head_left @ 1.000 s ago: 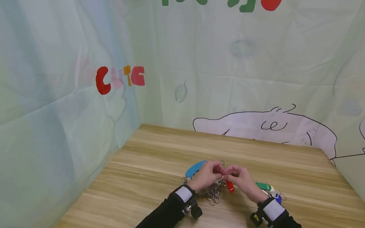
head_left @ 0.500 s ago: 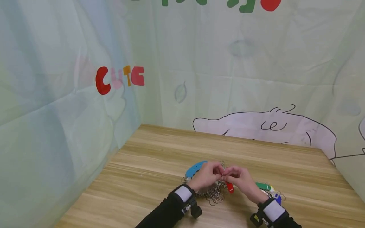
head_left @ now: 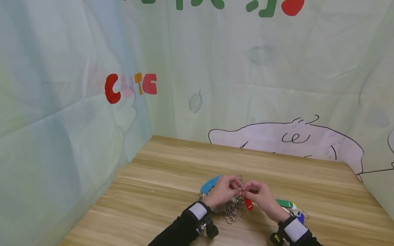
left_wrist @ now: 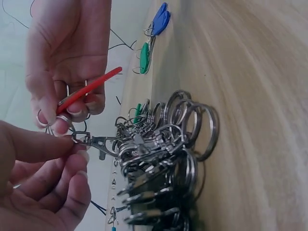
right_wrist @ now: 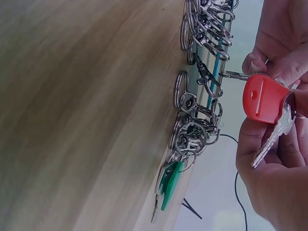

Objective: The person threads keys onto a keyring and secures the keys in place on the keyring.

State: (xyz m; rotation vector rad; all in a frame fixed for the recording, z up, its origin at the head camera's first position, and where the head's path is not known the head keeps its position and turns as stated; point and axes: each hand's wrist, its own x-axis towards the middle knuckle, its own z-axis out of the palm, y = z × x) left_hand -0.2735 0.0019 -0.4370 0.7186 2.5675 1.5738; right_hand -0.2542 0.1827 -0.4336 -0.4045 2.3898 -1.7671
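Observation:
Over a pile of metal swivel clasps and rings [left_wrist: 159,144], both hands meet at the fingertips. My left hand [head_left: 223,190] pinches the end of one swivel clasp [left_wrist: 98,143] between thumb and fingers. The right hand [head_left: 263,196] grips a split ring bearing a red key tag [right_wrist: 262,98] and a silver key [right_wrist: 274,142]. From the right fingers the red tag hangs beside the pile. Fingertips partly hide where ring and clasp meet, so I cannot tell whether they are joined. A blue curved holder [head_left: 209,184] lies behind the left hand.
To the right of the right hand lie a green key tag [head_left: 284,203] and a blue key tag [head_left: 299,216], partly behind the wrist. Another green tag with a key [right_wrist: 171,185] lies by the clasps. A printed curtain stands behind the wooden table [head_left: 172,164].
The head view has tilted up very slightly. Both hands stay at the same spot above the clasps, with only small shifts of the fingertips.

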